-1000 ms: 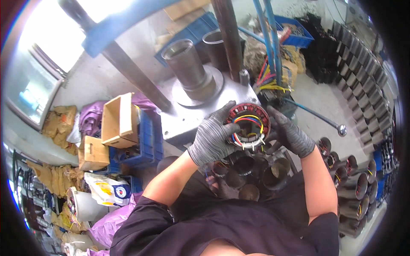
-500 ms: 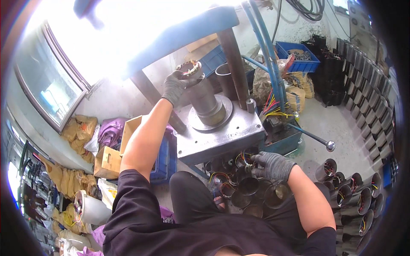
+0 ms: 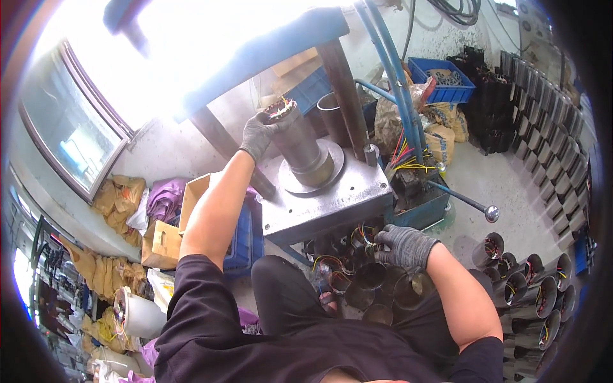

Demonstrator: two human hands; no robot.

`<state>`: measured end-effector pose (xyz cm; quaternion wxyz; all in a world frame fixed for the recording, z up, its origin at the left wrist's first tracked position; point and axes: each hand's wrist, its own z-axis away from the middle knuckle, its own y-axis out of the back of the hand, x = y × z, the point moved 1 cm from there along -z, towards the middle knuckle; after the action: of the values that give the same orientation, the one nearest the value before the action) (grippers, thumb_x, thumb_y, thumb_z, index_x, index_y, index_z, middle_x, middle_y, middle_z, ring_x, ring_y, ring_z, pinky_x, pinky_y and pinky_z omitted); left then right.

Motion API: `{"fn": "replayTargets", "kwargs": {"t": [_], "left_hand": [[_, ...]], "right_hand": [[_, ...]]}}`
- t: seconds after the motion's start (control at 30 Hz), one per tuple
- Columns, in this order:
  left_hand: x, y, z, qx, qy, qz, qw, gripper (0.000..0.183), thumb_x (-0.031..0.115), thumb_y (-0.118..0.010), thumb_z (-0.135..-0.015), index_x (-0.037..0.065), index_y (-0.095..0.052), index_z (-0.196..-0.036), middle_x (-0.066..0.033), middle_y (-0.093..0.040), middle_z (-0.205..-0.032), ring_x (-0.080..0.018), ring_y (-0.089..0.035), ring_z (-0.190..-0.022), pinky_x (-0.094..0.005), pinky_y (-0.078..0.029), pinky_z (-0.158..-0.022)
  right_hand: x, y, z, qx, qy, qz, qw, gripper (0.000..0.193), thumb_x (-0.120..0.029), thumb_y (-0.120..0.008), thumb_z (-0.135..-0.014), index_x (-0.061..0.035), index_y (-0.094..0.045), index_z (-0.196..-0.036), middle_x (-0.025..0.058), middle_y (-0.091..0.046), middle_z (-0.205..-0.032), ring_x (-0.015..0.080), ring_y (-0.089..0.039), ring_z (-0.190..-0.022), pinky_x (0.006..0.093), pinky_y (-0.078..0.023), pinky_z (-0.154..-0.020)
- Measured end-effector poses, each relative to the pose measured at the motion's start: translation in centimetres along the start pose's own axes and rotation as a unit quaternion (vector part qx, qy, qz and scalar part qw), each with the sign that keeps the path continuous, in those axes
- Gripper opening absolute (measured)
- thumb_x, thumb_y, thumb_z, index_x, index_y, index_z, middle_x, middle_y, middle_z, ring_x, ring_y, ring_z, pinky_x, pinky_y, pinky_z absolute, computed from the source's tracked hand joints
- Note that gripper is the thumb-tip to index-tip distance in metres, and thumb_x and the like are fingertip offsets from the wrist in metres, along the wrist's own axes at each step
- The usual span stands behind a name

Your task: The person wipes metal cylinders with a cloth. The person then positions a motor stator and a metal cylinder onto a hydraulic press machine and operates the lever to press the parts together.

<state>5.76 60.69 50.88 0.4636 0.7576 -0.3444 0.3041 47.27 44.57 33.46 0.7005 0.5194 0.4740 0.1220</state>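
On the machine's steel table (image 3: 338, 207) stands a tall grey metal cylinder (image 3: 303, 150) on a round flange. A motor stator (image 3: 281, 110) with copper windings and light wires sits in its top, mostly sunk inside. My left hand (image 3: 258, 134), in a grey knit glove, curls its fingers at the stator's edge by the cylinder's rim. Below the table's front edge, my right hand (image 3: 407, 247), gloved too, has its fingers bent around a second stator (image 3: 365, 235) with coloured wires. The fingers partly hide that piece. Several dark round housings (image 3: 370, 276) stand below it.
Two dark press posts (image 3: 345, 96) flank the table under a blue crossbeam (image 3: 268, 54). A ball-ended lever (image 3: 490, 213) juts out on the right. Housings with wires (image 3: 543, 300) stand at lower right, stacked shells (image 3: 543, 140) behind. Cardboard boxes (image 3: 161, 244) are at left.
The stator in my left hand has come down from above the cylinder into its top. My right hand has stayed nearly still beside the wired stator.
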Motion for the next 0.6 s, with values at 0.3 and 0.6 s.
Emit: {"fn": "replayTargets", "kwargs": {"t": [0.3, 0.6], "left_hand": [[-1.8, 0.3, -1.1, 0.013, -0.036, -0.158, 0.987, 0.054, 0.035, -0.095, -0.08, 0.001, -0.077, -0.117, -0.0113, -0.081, -0.108, -0.0204, -0.074, -0.101, -0.0341, -0.056, -0.094], [-2.8, 0.2, -2.4, 0.018, -0.109, -0.161, 0.981, 0.058, 0.036, -0.093, -0.082, 0.001, -0.073, -0.124, -0.0112, -0.079, -0.11, -0.0236, -0.074, -0.1, -0.0366, -0.057, -0.095]], "right_hand": [[-0.3, -0.4, 0.5, -0.004, 0.007, 0.023, 1.0, 0.048, -0.042, -0.074, -0.096, -0.0044, -0.071, -0.127, 0.0209, -0.068, -0.117, 0.0428, -0.068, -0.11, 0.0506, -0.056, -0.095], [-5.3, 5.2, 4.4, 0.248, 0.165, 0.063, 0.953, 0.034, -0.023, -0.078, -0.091, -0.0066, -0.07, -0.119, 0.013, -0.072, -0.112, 0.0351, -0.069, -0.112, 0.0603, -0.04, -0.117]]}}
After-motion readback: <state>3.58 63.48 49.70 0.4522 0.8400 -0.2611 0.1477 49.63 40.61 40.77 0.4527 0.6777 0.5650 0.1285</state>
